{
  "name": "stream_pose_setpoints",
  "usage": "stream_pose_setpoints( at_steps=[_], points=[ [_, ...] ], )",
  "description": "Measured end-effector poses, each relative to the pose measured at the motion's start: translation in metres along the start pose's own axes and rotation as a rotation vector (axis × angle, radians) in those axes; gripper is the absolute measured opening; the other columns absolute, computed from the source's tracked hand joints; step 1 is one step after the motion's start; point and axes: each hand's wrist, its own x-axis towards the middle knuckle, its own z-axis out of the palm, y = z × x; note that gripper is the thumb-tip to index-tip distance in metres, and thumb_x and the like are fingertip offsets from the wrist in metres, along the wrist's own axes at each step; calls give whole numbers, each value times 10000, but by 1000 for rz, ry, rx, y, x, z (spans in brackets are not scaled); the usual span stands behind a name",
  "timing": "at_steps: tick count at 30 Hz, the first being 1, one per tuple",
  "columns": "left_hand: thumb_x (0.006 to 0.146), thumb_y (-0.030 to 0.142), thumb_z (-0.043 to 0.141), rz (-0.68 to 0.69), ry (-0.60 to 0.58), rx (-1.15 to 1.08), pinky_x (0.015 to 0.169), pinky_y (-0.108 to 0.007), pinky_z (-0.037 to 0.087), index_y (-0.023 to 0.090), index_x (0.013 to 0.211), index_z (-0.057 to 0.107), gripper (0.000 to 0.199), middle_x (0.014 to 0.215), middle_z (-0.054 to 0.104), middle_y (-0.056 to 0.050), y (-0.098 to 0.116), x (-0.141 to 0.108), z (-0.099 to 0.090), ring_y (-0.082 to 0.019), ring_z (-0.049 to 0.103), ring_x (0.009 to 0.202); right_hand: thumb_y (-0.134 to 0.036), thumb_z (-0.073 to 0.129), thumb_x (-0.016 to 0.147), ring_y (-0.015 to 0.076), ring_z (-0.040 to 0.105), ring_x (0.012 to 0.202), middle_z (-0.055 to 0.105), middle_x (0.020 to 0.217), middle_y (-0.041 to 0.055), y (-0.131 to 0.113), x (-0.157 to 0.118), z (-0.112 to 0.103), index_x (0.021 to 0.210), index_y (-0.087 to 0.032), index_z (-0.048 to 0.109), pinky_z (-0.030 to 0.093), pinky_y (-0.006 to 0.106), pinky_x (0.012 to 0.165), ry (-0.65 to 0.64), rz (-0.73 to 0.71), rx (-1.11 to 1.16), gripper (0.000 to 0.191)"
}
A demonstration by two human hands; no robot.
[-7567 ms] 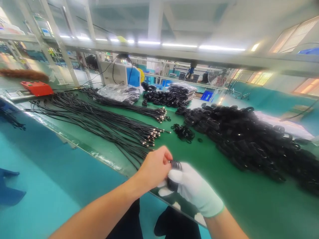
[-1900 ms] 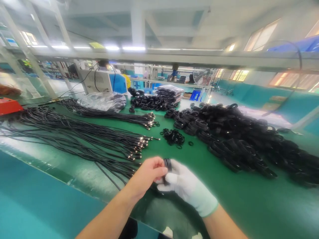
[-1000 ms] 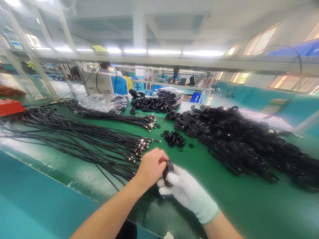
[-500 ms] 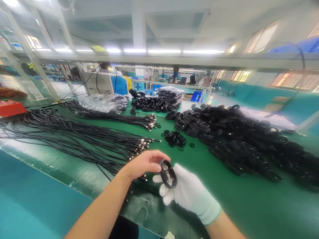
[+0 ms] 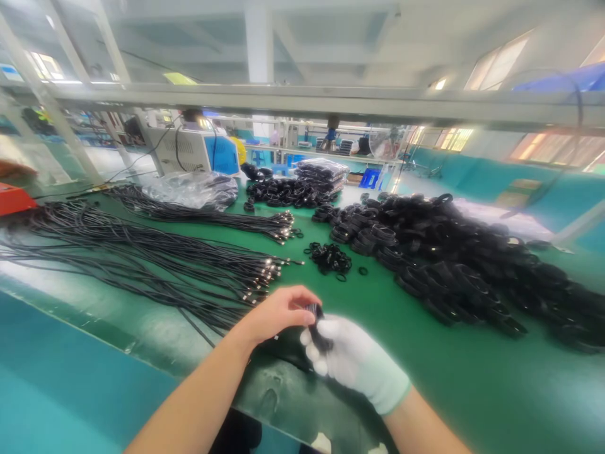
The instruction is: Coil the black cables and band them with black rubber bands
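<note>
A coiled black cable (image 5: 322, 340) is held between my two hands above the near edge of the green bench. My bare left hand (image 5: 286, 310) pinches its upper end between thumb and fingers. The white-gloved right hand (image 5: 352, 356) is closed round its lower part, with the thumb on top. The coil is seen edge-on, partly hidden by the fingers. Just beyond my hands lies a small heap of black rings (image 5: 329, 258). To the left, long black cables (image 5: 189, 255) lie in a bundle with their metal plugs pointing toward my left hand.
A large pile of coiled black cables (image 5: 444, 252) covers the right side of the bench. Farther back are a second heap of coils (image 5: 288, 192), a clear plastic bag (image 5: 189, 191) and a white-and-blue machine (image 5: 193, 151). An orange box (image 5: 16, 199) stands at far left.
The coil has turned from showing its open loop to edge-on. My right hand's gloved fingers have closed round it, while the left hand keeps its pinch.
</note>
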Motion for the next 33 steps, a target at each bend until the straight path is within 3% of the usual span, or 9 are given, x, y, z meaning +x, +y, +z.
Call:
stream_pose_setpoints(
  at_steps=[3,7,11,13,18,20,24,29,33],
  points=[
    [710,193,662,23,-5,-59,833,-305,442,169,993,643,285,962,662,-48,-1,-1,-2,-191,598,902,-268,459,887,138,612,614,630,888,127,0,0,0,986,-69,577,511,229,492,-36,31,48,252],
    [705,197,672,25,0,-62,825,-302,444,168,975,643,273,960,660,-48,0,-3,-1,-191,598,899,-439,403,917,135,590,541,625,824,104,3,3,2,966,-90,577,476,222,403,30,31,33,393],
    [700,197,678,2,9,-33,791,-288,444,174,984,644,287,947,654,-44,0,-3,1,-186,593,876,-203,533,840,107,572,535,610,758,64,4,1,1,899,-110,565,438,181,427,-26,-2,33,115],
    [709,192,669,18,-2,-56,804,-286,441,165,984,643,277,950,652,-48,1,-3,1,-185,591,888,-185,532,824,112,585,569,621,823,90,4,0,1,935,-98,565,466,201,478,-75,-8,43,144],
    [729,213,660,54,-2,-67,835,-296,438,154,976,639,254,961,655,-54,2,-3,-2,-189,595,903,-534,355,909,135,594,566,605,863,114,2,1,4,1005,-95,559,495,245,458,31,23,6,494],
    [735,230,658,49,33,-46,841,-301,437,157,975,638,251,970,658,-55,1,-3,-2,-192,599,906,-542,407,889,134,597,592,587,903,108,1,1,6,1010,-104,557,504,249,472,84,-19,-93,478],
    [725,252,667,7,115,34,827,-305,445,170,958,644,248,965,667,-47,-2,-1,-1,-200,608,903,-331,611,822,141,608,713,543,1034,95,0,-2,9,1138,-148,501,526,268,570,145,-130,-399,382],
    [788,316,601,9,153,85,887,-316,444,195,1035,632,276,1079,657,-47,1,-1,0,-209,602,991,-303,592,801,162,616,712,563,1067,101,-8,-4,6,1209,-167,435,531,338,631,216,-154,-637,457],
    [818,377,558,2,248,111,897,-320,453,173,1080,606,335,1129,639,-76,5,-2,-2,-213,600,1013,-202,624,711,258,527,1081,529,1225,102,-27,-7,-7,1218,-185,491,395,428,959,650,-259,-1294,524]
  ],
)
